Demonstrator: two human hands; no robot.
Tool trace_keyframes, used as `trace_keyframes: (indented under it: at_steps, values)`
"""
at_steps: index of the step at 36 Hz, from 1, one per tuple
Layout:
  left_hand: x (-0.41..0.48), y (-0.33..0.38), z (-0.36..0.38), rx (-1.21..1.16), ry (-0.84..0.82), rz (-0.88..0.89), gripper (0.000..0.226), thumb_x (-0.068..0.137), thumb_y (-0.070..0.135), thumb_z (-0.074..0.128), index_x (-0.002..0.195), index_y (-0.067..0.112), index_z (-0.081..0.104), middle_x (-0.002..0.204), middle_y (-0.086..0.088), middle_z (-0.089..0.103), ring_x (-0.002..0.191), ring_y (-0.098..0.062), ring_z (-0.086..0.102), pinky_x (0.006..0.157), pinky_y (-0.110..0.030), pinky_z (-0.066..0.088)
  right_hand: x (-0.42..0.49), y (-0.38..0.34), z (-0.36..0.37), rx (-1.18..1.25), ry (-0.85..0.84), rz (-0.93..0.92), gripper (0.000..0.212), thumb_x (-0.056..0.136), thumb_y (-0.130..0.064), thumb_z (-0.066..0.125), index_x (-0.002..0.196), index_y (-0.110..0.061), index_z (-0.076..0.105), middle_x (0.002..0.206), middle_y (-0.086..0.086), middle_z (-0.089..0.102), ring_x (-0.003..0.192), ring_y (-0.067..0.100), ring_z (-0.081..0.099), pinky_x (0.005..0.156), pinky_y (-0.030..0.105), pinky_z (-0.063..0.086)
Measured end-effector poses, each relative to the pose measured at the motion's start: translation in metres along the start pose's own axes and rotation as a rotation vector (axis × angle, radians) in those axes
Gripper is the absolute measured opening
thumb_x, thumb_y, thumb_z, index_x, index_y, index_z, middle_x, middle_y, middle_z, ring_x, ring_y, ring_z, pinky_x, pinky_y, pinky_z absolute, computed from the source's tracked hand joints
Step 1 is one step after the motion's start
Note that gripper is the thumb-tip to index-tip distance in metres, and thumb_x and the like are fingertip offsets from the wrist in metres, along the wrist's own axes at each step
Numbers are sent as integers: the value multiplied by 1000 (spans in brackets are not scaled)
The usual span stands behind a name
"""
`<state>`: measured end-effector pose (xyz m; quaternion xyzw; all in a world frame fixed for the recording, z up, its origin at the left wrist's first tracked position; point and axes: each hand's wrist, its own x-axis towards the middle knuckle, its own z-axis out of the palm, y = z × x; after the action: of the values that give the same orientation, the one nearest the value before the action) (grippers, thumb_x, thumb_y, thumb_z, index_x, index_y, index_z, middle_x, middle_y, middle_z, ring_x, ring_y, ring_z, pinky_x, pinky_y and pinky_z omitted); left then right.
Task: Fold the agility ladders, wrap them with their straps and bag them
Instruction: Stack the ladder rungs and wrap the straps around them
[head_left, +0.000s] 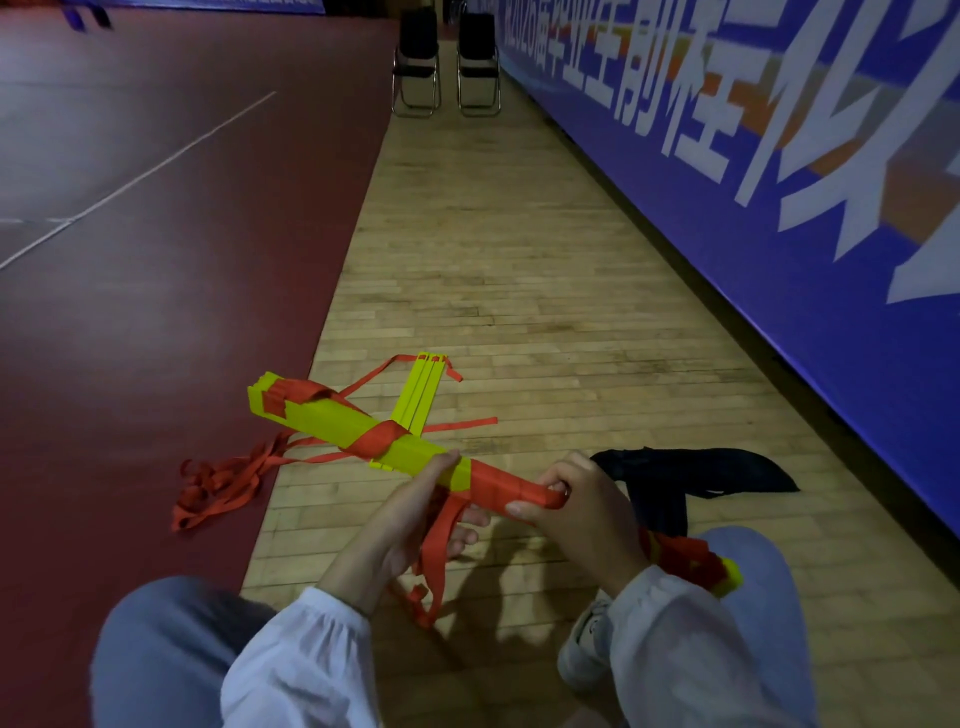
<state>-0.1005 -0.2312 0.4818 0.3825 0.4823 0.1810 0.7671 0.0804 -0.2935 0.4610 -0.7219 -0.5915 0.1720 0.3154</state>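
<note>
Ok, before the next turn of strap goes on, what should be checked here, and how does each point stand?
1. Hold on the bundle of yellow rungs: left grip under its middle, right grip round the strap-wrapped end: ok.
2. All rungs gathered: not ok; loose rungs lie on the wooden floor outside the bundle.
3. Strap slack tidy: not ok; loose red strap is heaped on the red mat.
4. Reach to the black bag: ok, it lies just beyond the right grip.
5. Bag mouth open: cannot tell.
6. Wraps tight: cannot tell.
</note>
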Motion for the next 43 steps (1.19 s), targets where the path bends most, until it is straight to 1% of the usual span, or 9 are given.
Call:
trace_keyframes:
  at_steps: [9,17,20,23,28,32,35,37,43]
  values:
    - [2,-14,-4,28,60,101,53,95,48,42,92,-1,63,74,-18,65,40,-17,52,40,-20,42,13,3,-11,161,-348,109,23,80,-49,70,75,-28,61,78,-13,54,72,2,52,66,19,41]
    - [0,-18,-3,94,29,146,58,91,52,45,96,-2,66,79,-18,67,45,-17,55,42,-21,44,21,1,-20,330,-798,242,65,80,-63,51,107,-6,68,93,10,69,80,20,65,81,32,51]
    - [-1,-15,-4,103,3,127,59,92,52,44,99,-2,64,78,-17,66,43,-16,54,40,-21,44,21,2,-19,375,-755,257,58,83,-57,57,98,-2,68,84,7,69,72,18,64,69,24,50]
    - [-2,-11,-3,107,-26,89,60,91,55,44,90,-1,63,69,-15,64,43,-16,55,41,-21,46,19,4,-18,406,-649,247,75,72,-69,65,92,3,70,79,12,69,67,18,63,63,21,50]
    - [0,-8,-3,128,-17,174,62,78,64,47,92,5,60,59,-11,58,74,-25,64,74,-35,50,15,-1,-24,445,-544,211,59,78,-57,65,90,1,72,71,2,69,62,12,61,54,15,46]
    - [-2,-2,-2,164,-38,269,76,76,66,44,100,-3,61,58,-12,57,83,-32,61,67,-34,47,15,-5,-27,480,-490,209,44,86,-45,64,90,-2,73,66,-1,67,60,10,60,59,17,45]
    - [-3,9,-7,169,-90,273,81,78,73,47,109,-2,59,59,-13,55,58,-29,59,67,-38,48,18,-9,-33,488,-426,186,41,87,-44,66,86,-4,73,67,-1,65,60,8,59,61,18,45]
    - [-3,21,-11,217,-134,278,73,77,72,50,105,5,61,61,-11,55,44,-21,52,53,-29,46,20,-15,-39,536,-377,166,40,79,-50,69,82,-10,74,71,1,66,63,9,59,64,21,45]
    - [-16,79,-15,231,-323,236,35,87,28,51,113,5,58,68,-11,67,30,-7,43,29,-13,30,39,-38,-54,607,-292,90,38,72,-52,68,82,-16,72,78,12,62,69,16,56,68,29,43]
